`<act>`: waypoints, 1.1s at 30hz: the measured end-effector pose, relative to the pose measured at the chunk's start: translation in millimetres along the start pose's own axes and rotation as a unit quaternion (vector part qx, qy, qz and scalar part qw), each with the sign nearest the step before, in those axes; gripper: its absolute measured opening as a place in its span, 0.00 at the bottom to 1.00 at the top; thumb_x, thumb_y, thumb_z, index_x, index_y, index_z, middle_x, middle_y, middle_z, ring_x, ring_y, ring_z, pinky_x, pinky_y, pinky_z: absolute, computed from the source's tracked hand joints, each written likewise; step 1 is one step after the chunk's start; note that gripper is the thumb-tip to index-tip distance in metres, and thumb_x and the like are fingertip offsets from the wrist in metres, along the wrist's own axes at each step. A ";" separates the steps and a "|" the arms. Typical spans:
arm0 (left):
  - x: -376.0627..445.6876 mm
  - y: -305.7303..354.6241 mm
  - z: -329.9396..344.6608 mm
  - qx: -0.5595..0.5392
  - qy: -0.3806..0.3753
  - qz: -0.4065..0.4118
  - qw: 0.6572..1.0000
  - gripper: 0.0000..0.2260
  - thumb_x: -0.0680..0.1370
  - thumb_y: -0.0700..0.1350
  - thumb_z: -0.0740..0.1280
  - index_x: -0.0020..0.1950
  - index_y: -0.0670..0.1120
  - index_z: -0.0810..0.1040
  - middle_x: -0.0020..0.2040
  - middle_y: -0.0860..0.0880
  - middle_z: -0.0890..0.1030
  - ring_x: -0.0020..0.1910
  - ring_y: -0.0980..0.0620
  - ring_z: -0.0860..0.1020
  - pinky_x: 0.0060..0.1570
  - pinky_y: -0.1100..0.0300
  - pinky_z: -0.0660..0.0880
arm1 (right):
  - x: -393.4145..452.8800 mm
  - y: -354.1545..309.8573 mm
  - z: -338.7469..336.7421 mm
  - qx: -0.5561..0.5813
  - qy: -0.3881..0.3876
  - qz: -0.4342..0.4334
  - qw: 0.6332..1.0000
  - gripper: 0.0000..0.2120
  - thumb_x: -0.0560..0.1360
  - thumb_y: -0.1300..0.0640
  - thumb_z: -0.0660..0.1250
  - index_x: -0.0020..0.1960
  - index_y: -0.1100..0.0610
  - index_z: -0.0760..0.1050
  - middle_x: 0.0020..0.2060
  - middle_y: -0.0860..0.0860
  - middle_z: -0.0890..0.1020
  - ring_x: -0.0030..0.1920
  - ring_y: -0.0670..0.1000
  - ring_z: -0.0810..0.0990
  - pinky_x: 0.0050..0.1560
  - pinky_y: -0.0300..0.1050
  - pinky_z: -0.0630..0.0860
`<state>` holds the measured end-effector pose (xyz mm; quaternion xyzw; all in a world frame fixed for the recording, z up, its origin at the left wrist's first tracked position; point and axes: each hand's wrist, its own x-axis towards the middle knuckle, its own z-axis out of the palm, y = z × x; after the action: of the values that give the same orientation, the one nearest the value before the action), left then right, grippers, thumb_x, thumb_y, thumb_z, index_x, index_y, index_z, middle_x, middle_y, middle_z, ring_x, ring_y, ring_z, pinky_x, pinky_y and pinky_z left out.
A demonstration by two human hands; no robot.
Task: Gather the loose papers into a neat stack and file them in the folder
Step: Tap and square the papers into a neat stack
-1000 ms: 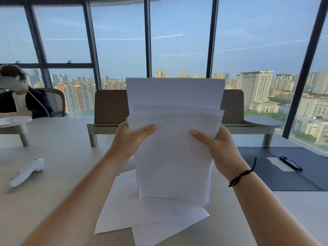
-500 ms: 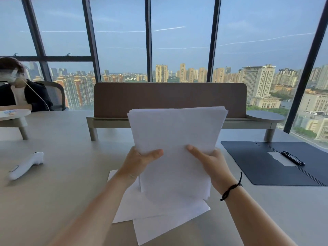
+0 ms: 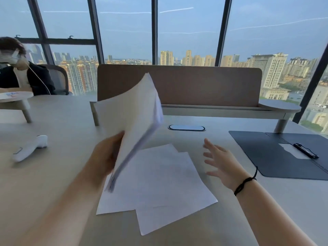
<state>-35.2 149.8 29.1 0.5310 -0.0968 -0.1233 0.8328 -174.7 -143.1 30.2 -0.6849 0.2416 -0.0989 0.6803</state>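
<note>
Held stack [image 3: 131, 119]: white sheets gripped together, off the table, blurred. Long axis runs from its lower corner near the left wrist up and away to a top corner against the brown screen [image 3: 204, 86]. It tilts and bows, edge-on to the camera along its right side. Sheet count cannot be told.
Left hand [image 3: 104, 157]: clamped on the stack's left edge low down, thumb on the near face, the other fingers hidden behind the paper.
Right hand [image 3: 220, 164]: empty, fingers spread apart, palm turned towards the papers, hovering above the table just right of the loose sheets. A black cord sits on its wrist.
Loose sheets [image 3: 159, 185]: at least three flat on the table [image 3: 62, 174] under the held stack, overlapping and fanned at different angles, corners pointing away and to the near right.
Folder [image 3: 266, 153]: one, dark, lying open and flat on the table to the right, well apart from the sheets.
Pen [image 3: 305, 150]: one, black, lying on the open folder, slanted, beside a small white slip.
White device [image 3: 30, 148]: one, on the table to the left.
</note>
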 end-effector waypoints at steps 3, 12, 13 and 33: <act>18.3 -39.5 -57.4 0.019 -0.040 0.023 0.999 0.23 0.79 0.55 0.66 0.68 0.41 0.77 0.54 0.44 0.85 0.45 0.51 0.84 0.45 0.60 0.79 | 5.0 6.7 3.6 0.146 -0.028 0.117 0.982 0.37 0.74 0.36 0.69 0.73 0.60 0.68 0.67 0.66 0.70 0.64 0.64 0.74 0.50 0.63 0.81; -29.5 -20.0 -3.1 0.110 0.049 -0.095 0.988 0.14 0.81 0.47 0.66 0.36 0.44 0.77 0.18 0.52 0.76 0.15 0.57 0.74 0.17 0.70 0.68 | 14.0 23.4 20.2 0.146 -0.083 0.147 0.975 0.31 0.74 0.48 0.74 0.69 0.65 0.71 0.45 0.59 0.82 0.34 0.57 0.81 0.32 0.48 0.80; -33.0 -20.5 2.2 0.098 0.042 -0.101 0.989 0.13 0.81 0.46 0.66 0.38 0.43 0.78 0.18 0.52 0.76 0.15 0.57 0.75 0.17 0.70 0.68 | 12.4 24.4 22.8 0.123 -0.094 0.133 0.979 0.26 0.74 0.50 0.74 0.65 0.66 0.76 0.44 0.59 0.84 0.35 0.58 0.83 0.35 0.48 0.81; -9.9 -30.4 -21.5 -0.112 0.056 -0.084 0.989 0.22 0.81 0.47 0.64 0.29 0.44 0.85 0.23 0.51 0.78 0.18 0.56 0.74 0.20 0.68 0.70 | 0.0 20.4 2.0 -0.435 0.176 -0.146 0.871 0.26 0.83 0.47 0.52 0.30 0.58 0.62 0.27 0.53 0.72 0.30 0.58 0.71 0.32 0.46 0.65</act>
<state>-41.4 159.1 -7.8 0.4469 0.0089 -0.1728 0.8777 -177.8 -140.5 10.1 -0.9104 0.2728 -0.2006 0.2376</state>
